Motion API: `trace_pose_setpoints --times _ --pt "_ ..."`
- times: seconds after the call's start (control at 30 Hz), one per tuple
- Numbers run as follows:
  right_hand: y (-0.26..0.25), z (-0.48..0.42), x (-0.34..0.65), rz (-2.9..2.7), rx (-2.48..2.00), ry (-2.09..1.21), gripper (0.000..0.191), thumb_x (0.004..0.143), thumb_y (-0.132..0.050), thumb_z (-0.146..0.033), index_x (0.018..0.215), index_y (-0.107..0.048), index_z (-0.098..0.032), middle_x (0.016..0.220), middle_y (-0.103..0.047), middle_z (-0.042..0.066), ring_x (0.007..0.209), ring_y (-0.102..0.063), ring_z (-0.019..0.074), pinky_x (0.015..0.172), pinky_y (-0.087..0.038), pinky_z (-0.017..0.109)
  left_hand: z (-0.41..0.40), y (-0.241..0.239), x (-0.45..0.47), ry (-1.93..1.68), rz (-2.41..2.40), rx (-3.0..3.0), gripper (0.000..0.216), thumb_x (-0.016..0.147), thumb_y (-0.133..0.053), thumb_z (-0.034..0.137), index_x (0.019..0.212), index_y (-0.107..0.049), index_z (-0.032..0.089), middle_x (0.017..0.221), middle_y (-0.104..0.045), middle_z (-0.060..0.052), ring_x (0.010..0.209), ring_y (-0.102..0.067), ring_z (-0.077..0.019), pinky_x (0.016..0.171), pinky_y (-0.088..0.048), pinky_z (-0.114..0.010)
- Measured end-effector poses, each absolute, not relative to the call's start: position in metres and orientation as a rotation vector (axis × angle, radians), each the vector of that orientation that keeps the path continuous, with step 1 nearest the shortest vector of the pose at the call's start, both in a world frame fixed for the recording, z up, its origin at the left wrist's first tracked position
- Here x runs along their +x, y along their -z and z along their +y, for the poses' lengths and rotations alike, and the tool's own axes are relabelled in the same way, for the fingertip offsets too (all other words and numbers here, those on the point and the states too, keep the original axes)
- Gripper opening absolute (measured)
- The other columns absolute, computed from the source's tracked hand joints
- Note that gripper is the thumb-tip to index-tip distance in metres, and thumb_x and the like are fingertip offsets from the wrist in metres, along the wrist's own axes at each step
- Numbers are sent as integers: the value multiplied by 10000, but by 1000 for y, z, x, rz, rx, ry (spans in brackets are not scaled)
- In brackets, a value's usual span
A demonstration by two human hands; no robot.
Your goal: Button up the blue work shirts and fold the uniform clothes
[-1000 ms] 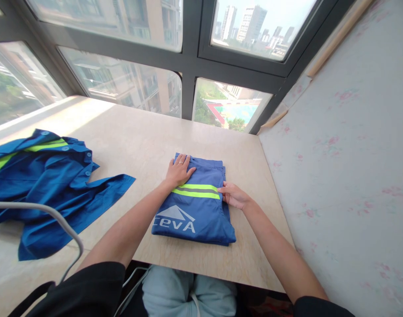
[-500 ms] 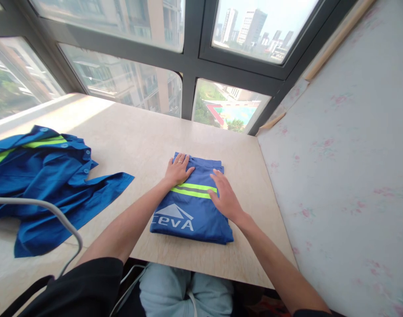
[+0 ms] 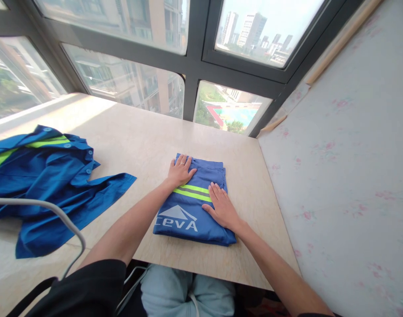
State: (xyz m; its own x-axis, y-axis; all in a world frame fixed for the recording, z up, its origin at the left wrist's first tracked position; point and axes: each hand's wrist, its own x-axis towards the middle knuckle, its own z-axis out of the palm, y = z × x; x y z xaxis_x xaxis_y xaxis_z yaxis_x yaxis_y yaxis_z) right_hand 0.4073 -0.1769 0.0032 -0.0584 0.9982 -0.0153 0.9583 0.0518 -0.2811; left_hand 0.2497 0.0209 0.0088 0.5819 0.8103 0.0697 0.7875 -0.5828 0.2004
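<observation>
A folded blue work garment (image 3: 188, 209) with a yellow-green and grey reflective stripe and white lettering lies flat before me. My left hand (image 3: 182, 171) rests on its upper left part, fingers spread, a ring on one finger. Lower on the right side, my right hand (image 3: 222, 206) lies flat across the cloth and over the end of the stripe, thumb apart. Neither hand grasps the fabric. Off to the left is a blue work jacket (image 3: 56, 176), unfolded and rumpled, with buttons and yellow-green strips.
The pale marble-patterned tabletop (image 3: 148, 132) reaches to dark window frames (image 3: 193, 66) at the back. A floral-papered wall (image 3: 336, 176) bounds the right side. A grey cable (image 3: 61, 214) arches over the left front, partly across the jacket.
My right hand has come down toward me and now lies flat on the folded garment; before, its fingers were raised and curved. My left hand stays in place on the cloth.
</observation>
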Motion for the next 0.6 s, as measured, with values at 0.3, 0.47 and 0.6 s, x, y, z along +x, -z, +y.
trace_pose_setpoints --times 0.3,0.47,0.6 --pt "-7 -176 406 -2176 -2066 -301 810 968 -268 -657 1561 -218 -107 1633 -165 134 1520 -126 256 1230 -143 460 26 -8 240 -197 1268 2663 736 971 -250 583 1564 -212 149 1630 -204 -123 1518 -124 -270 1203 -163 -511" --pt "-8 -181 411 -2184 -2074 -298 785 966 -297 -650 1571 -197 -159 1634 -165 123 1519 -133 257 1225 -138 483 15 -7 226 -238 1420 2604 770 976 -261 566 1554 -204 60 1624 -176 -185 1510 -147 -306 1202 -207 -464" --pt "-9 -187 426 -2181 -2139 -438 803 953 -314 -664 1581 -125 -201 1643 -101 113 1524 -86 258 1214 -115 527 -7 -12 221 -151 1470 2614 849 967 -283 578 1524 -183 -54 1594 -166 -282 1495 -184 -346 1191 -233 -460"
